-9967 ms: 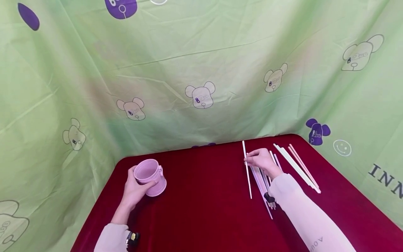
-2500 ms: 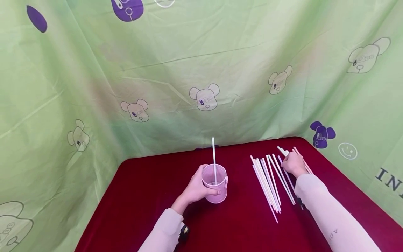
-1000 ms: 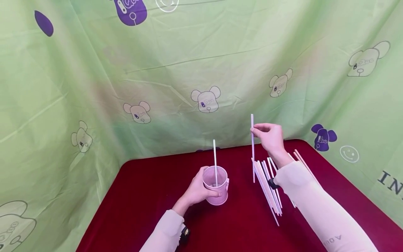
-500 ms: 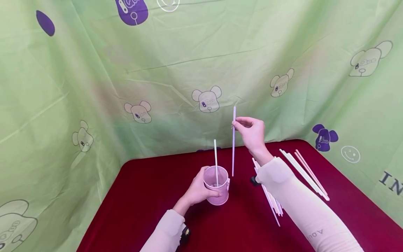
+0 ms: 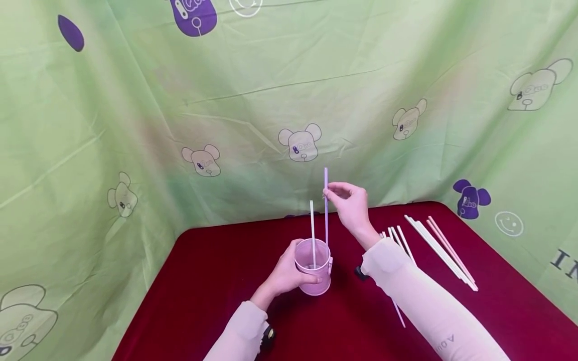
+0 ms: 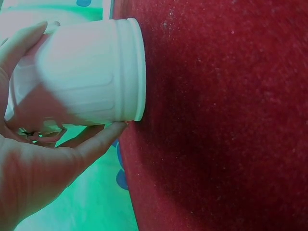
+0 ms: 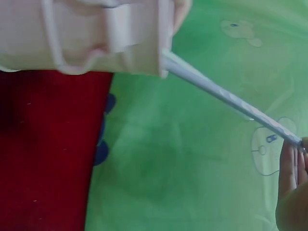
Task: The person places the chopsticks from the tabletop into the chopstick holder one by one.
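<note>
While loose sticks [image 5: 440,251] lay rightward, partly behind a sleeve [image 5: 424,301], and the desk [image 5: 198,286] stretched left to its edge, the left hand [image 5: 282,275] curled its fingers round the cup [image 5: 317,287]; the right hand [image 5: 354,210] pinched a purple stick [image 5: 326,220], moved from beside the cup to its mouth, near a white stick [image 5: 312,225].

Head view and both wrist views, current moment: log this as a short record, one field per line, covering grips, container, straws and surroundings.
Left grip: around the pink bucket
Right grip: pinches a purple straw near its upper end
Purple straw: roughly upright, lower part at the bucket's mouth; depth inside unclear
Bucket: mouth up, a pale straw standing in it
Loose straws: whitish straws beside pink straws; others partly hidden by the right sleeve
Surface: red table
Backdrop: green cloth with bear-head prints
</note>
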Demonstrator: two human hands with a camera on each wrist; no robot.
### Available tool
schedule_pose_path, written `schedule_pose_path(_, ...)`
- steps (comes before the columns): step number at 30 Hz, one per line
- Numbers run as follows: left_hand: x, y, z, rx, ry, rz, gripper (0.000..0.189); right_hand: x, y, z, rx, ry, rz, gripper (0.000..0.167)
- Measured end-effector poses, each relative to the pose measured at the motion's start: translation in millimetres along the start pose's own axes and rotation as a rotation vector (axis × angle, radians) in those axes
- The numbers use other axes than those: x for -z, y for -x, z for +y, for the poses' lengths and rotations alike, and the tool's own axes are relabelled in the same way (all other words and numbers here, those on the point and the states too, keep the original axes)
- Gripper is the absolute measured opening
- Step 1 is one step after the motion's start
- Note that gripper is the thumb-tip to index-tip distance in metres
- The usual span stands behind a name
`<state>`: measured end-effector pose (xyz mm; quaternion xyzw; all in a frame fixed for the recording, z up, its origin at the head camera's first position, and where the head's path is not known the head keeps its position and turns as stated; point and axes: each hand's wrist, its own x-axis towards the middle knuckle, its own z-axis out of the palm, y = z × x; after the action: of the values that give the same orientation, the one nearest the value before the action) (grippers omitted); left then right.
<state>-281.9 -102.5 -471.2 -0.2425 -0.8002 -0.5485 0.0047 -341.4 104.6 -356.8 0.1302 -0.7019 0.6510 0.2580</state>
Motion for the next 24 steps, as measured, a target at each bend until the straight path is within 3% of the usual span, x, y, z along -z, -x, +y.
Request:
schedule_pose_path(14,-2.8,-1.4,0.3,0.014,-0.026,0.005,0.095,12,21.0,35,0.008,0.056,-0.136,0.018)
schedule_pose_path(24,-2.9,-0.4,0.6,0.005,0.002,-0.001,0.094,8,29.6,48,-0.066,0.134,-0.26,0.021)
